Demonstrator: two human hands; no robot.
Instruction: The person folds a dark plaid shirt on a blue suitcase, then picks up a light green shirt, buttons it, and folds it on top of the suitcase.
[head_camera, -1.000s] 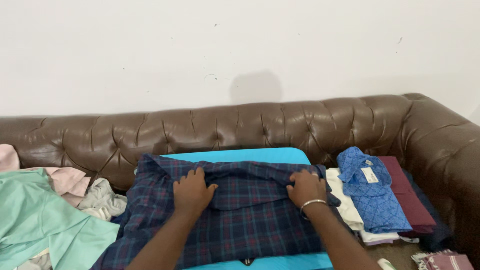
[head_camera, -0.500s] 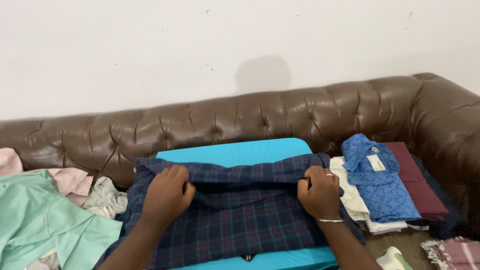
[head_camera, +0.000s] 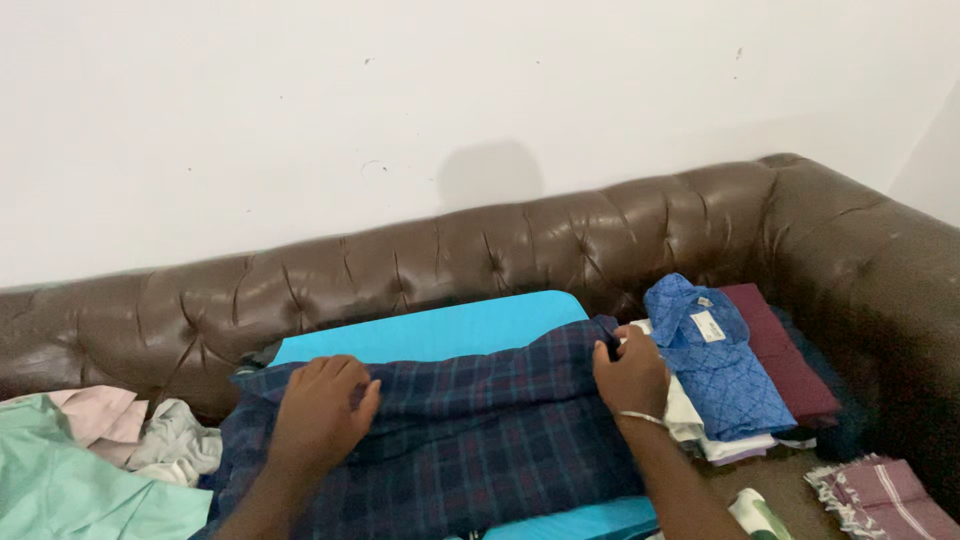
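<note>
1. A brown tufted leather sofa (head_camera: 560, 235) fills the view, its back running along a white wall (head_camera: 400, 100) and its arm rising on the right.
2. A bright blue board (head_camera: 440, 330) lies flat on the sofa seat, its far edge and a near corner showing from under the cloth.
3. A dark navy plaid shirt (head_camera: 480, 440) is spread over the blue board, covering most of it, its upper edge folded over.
4. A mint green garment (head_camera: 70, 490) lies loose at the far left, with a pale pink cloth (head_camera: 95, 415) and a grey cloth (head_camera: 175, 445) bunched beside it.
5. To the right of the plaid shirt sits a stack of folded clothes: a blue patterned shirt (head_camera: 715, 365) on top of a white piece, with a maroon folded garment (head_camera: 785, 355) next to it.
6. A striped maroon cloth (head_camera: 885, 495) lies at the lower right corner.
7. The left hand (head_camera: 320, 415) rests on the shirt's left part, fingers curled down onto the folded edge; its grip looks loose and I cannot tell whether it pinches cloth.
8. The right hand (head_camera: 630, 378), a thin bangle on its wrist, has a narrow grip closed on the shirt's upper right corner, just beside the folded stack.
</note>
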